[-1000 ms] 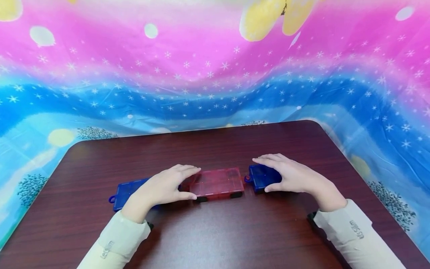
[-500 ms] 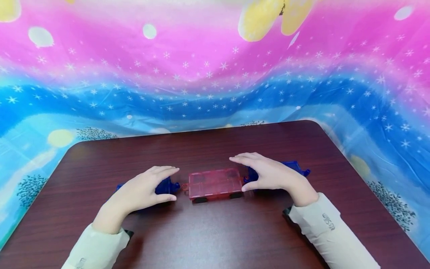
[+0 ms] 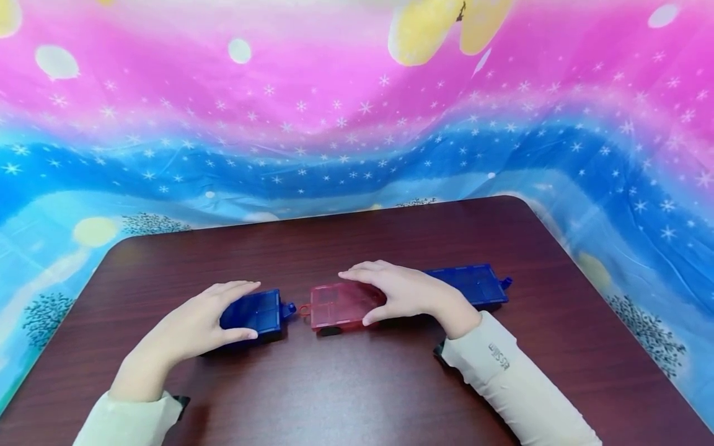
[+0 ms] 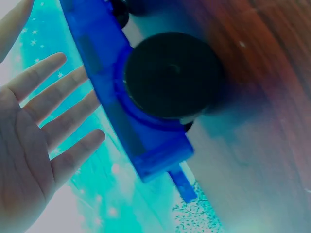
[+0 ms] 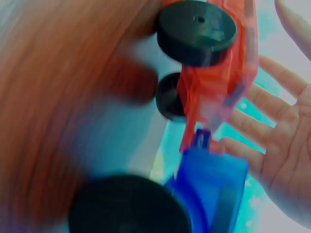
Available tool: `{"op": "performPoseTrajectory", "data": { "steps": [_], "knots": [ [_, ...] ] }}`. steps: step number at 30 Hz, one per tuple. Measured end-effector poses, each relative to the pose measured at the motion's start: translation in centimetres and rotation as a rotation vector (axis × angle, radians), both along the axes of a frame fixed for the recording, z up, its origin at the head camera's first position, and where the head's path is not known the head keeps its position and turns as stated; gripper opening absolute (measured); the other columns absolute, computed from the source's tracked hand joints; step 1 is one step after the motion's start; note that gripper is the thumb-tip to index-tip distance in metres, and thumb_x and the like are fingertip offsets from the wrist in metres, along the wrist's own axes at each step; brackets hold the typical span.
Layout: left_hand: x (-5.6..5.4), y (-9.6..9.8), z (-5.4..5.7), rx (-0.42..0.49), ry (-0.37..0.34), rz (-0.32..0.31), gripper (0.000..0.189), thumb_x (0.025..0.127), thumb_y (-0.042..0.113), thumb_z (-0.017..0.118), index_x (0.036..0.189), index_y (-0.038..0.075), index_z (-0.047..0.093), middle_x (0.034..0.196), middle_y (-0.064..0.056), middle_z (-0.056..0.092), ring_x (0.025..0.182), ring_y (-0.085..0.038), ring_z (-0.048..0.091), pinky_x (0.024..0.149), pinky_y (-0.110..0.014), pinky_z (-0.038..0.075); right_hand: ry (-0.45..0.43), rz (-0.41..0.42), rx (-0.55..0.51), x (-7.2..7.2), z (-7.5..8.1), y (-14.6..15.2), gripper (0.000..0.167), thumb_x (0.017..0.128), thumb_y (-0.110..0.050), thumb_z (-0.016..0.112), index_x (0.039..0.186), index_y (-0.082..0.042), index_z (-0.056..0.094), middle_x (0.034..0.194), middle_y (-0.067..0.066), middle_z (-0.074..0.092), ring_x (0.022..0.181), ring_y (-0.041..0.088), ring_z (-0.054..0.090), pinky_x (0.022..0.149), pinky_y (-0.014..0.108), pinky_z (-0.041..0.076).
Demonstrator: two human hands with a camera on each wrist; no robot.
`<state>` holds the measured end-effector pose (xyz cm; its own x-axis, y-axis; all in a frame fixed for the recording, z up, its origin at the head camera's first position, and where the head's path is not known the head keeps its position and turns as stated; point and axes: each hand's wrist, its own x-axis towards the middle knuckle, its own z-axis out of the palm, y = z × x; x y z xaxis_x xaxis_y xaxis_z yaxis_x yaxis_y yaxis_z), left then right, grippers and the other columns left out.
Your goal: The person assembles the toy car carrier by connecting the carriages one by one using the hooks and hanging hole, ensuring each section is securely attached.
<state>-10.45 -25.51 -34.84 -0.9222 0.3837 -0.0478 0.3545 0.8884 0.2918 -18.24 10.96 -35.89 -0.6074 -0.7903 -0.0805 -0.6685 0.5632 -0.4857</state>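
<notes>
Left hand (image 3: 192, 317) spread wide around a blue car (image 3: 259, 314), right hand (image 3: 409, 292) wide around the red car (image 3: 337, 303), midway between the side edges of the table (image 3: 357, 378); a crooked nudge could make blue hook (image 3: 288, 309) miss red ring (image 3: 304, 310).

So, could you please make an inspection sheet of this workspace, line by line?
Surface: dark brown table, shiny toward the person.
Job's things: red car and right blue car, meeting end to end; left blue car, apart from them.
Clutter: nothing seen.
Hands: left hand at left blue car, right hand at red car, fingers straight.
Cables: nothing seen.
Surroundings: pink and blue snowflake cloth behind.
</notes>
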Motion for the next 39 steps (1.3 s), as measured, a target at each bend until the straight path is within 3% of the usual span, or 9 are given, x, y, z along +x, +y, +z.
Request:
{"op": "performPoseTrajectory", "data": {
  "steps": [8,19,27,39],
  "knots": [
    [-0.3,0.0,-0.5,-0.005,-0.049,-0.003,0.085,0.079,0.048,0.081,0.149,0.013,0.046,0.146,-0.016,0.053,0.132,-0.040,0.050,0.100,-0.060,0.048,-0.027,0.043,0.016,0.2,-0.4,-1.5,0.080,0.084,-0.039,0.079,0.153,-0.028,0.040,0.154,-0.003,0.043,0.136,0.017,0.044,0.103,0.040,0.050],
    [-0.5,0.0,-1.5,-0.027,-0.101,-0.011,0.088,0.078,0.046,0.082,0.151,0.015,0.043,0.145,-0.016,0.053,0.129,-0.040,0.052,0.098,-0.059,0.050,-0.025,0.037,0.077,0.6,-0.7,-2.2,0.081,0.082,-0.034,0.081,0.152,-0.027,0.042,0.155,0.002,0.041,0.139,0.022,0.042,0.105,0.045,0.049],
    [-0.6,0.1,-1.3,-0.059,-0.084,-0.025,0.080,0.079,0.041,0.082,0.147,0.015,0.049,0.141,-0.019,0.054,0.126,-0.042,0.053,0.095,-0.059,0.051,0.013,0.023,0.099,0.8,-0.5,-2.4,0.071,0.084,-0.032,0.079,0.148,-0.028,0.049,0.148,0.001,0.047,0.130,0.020,0.048,0.098,0.040,0.053],
    [-0.7,0.4,-0.7,-0.077,-0.126,-0.036,0.082,0.077,0.044,0.083,0.146,0.014,0.051,0.141,-0.021,0.053,0.126,-0.045,0.052,0.096,-0.059,0.050,0.027,0.042,0.059,0.7,-0.6,-2.0,0.063,0.087,-0.031,0.077,0.145,-0.026,0.052,0.151,0.004,0.046,0.133,0.022,0.047,0.099,0.042,0.052]
  ]
}}
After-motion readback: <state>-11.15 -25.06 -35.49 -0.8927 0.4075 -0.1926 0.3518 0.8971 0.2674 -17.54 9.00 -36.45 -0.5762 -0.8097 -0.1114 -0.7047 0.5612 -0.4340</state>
